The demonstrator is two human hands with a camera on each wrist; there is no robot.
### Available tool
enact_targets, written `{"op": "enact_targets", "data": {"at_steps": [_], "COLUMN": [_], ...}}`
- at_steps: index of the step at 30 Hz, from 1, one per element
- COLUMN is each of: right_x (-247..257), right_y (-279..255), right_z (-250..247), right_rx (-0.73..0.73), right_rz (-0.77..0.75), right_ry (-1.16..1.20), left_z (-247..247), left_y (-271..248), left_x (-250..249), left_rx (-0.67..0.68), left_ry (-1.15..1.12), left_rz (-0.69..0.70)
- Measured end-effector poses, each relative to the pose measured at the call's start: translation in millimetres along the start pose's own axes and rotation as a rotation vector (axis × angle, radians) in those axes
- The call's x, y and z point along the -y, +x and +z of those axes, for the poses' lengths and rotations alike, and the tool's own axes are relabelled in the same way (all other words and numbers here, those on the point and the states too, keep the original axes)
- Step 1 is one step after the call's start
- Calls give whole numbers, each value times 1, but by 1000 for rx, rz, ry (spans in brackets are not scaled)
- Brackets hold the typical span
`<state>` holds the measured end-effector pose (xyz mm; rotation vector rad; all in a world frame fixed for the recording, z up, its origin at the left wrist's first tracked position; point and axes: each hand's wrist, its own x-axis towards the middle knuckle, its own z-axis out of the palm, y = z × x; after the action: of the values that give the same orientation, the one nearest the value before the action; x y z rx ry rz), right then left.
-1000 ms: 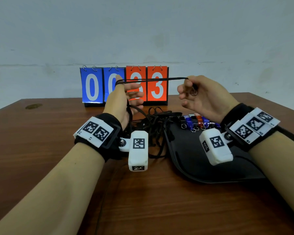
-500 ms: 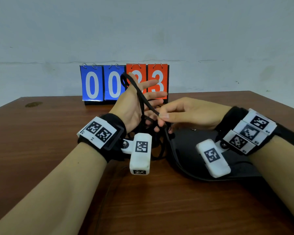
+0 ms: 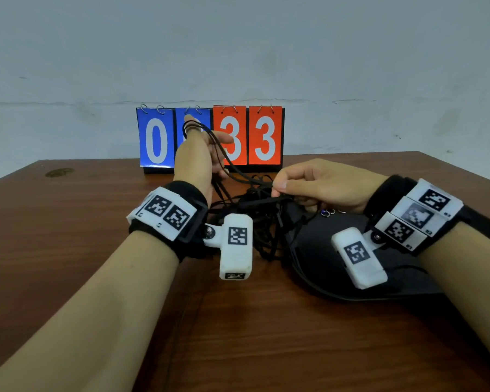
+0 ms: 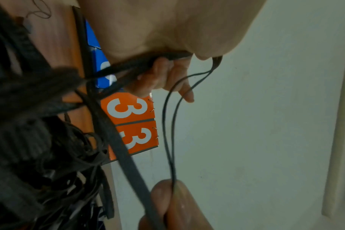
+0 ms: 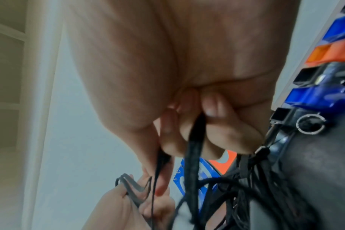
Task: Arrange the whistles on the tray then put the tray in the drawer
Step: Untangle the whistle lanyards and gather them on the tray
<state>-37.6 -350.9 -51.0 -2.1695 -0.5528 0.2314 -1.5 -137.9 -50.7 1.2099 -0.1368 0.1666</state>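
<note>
2 hands [image 3: 198,162] [image 3: 320,183] in cord tangle [image 3: 263,222] | scoreboard [image 3: 263,137] behind | tray [image 3: 323,267] R

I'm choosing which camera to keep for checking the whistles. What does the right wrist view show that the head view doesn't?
Only the right wrist view shows the whistles in a row, blue, orange and black, and the right hand's fingers curled around a black cord.

Only the head view shows the whole layout: black tray, wooden table, both wrists, and the scoreboard reading 0, a hidden digit, 3, 3.

Both show the left hand wrapped with cord loops.
</note>
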Motion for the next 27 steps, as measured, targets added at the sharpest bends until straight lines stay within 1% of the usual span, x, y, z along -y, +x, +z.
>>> {"op": "enact_targets", "data": {"at_steps": [2,4,7,9,11,14,16,19,27], "right_x": [0,1,3,3,3,5,8,8,9], "right_y": [1,1,1,2,3,3,1,2,-3], "right_z": [0,0,1,2,3,5,9,13,13], "right_rx": [2,-33,-99,-126,-129,-56,15,86,156], "right_rz": [-16,-17,-63,-91,-110,-139,-153,-171,-168], "right_ry": [63,53,-7,5,54,243,308,281,229], "left_z": [0,-1,2,4,4,4,6,10,14], "left_y": [-1,-3,-6,-10,-13,-17,-20,-25,-27], "left_x": [3,5,1,-2,-6,-8,-9,-9,-7], "left_rx": [-41,-20,66,140,178,261,317,364,428], "left_ry": [61,48,-43,-147,-187,-234,-260,-240,-194], "left_rz": [-12,-36,-80,-110,-125,-142,-152,-165,-132]}}
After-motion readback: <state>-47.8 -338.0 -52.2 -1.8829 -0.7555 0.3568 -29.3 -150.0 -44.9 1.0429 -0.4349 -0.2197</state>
